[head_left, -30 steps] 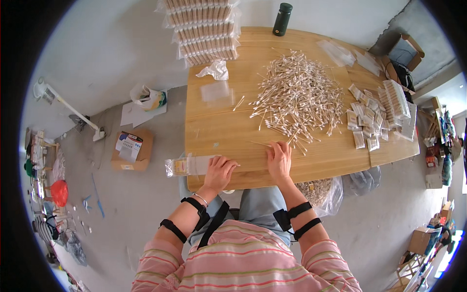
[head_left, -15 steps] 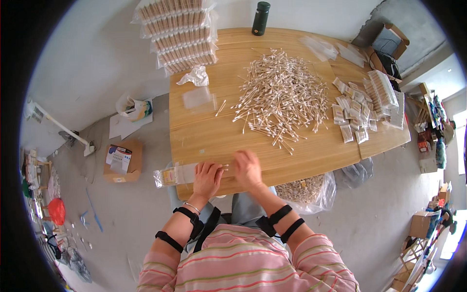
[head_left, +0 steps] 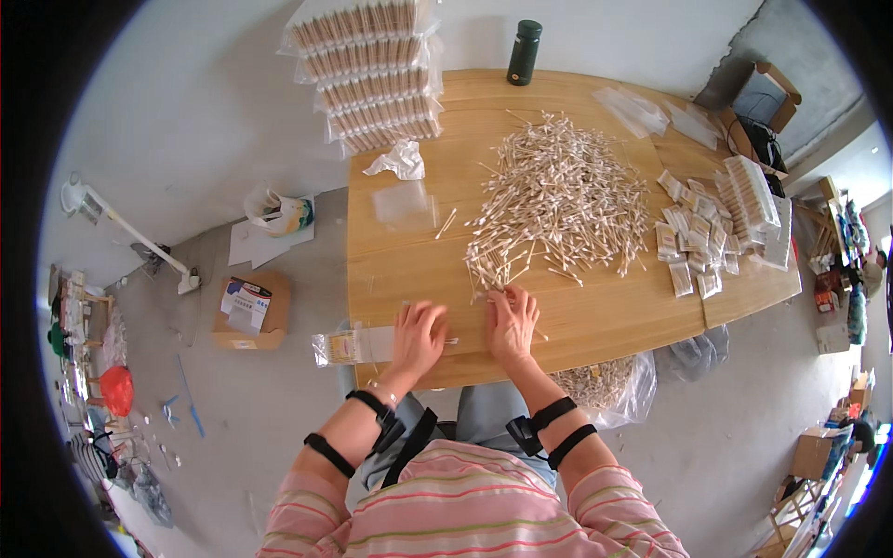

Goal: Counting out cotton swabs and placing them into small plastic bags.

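Observation:
A big loose heap of cotton swabs (head_left: 558, 195) covers the middle of the wooden table (head_left: 595, 316). My right hand (head_left: 510, 321) lies at the heap's near edge, fingers spread over a few swabs. My left hand (head_left: 417, 337) rests flat near the table's front edge, its fingers on the end of a small clear bag (head_left: 353, 346) partly filled with swabs that hangs over the left corner. Whether either hand grips anything is hidden under the palms.
Stacked packs of swabs (head_left: 372, 74) sit at the far left corner, with a crumpled white wrapper (head_left: 398, 160) and an empty clear bag (head_left: 406, 203). A dark bottle (head_left: 523, 52) stands at the back. Filled small packets (head_left: 693, 242) lie right. A cardboard box (head_left: 249, 309) sits on the floor.
Both hands have shifted slightly right and forward, the right one reaching the heap's near edge. The left hand stays by the small bag.

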### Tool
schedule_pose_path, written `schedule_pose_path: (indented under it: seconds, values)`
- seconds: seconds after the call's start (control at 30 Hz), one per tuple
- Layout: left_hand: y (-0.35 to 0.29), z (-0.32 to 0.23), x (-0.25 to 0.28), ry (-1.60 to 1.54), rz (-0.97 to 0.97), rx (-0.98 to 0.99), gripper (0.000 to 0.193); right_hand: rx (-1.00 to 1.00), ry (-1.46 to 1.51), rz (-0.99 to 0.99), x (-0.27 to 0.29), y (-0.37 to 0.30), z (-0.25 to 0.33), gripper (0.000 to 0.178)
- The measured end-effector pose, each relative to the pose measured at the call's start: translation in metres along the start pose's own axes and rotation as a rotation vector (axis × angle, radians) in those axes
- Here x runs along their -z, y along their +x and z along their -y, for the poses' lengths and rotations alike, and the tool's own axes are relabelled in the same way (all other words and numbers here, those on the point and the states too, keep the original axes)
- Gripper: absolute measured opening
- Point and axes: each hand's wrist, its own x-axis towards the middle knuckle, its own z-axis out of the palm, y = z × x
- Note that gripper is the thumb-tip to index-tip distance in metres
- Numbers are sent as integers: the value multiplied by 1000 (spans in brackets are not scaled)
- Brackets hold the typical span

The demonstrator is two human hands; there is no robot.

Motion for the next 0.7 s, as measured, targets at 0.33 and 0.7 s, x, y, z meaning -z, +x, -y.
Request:
schedule_pose_path:
  seconds: [0.33, 0.7]
  values:
    - [133, 20, -48, 95, -5, 114, 52, -165, -133, -68, 21, 11, -37, 13]
    - [58, 29, -24, -108, 71, -29, 5, -274, -180, -83, 29, 19, -58, 20]
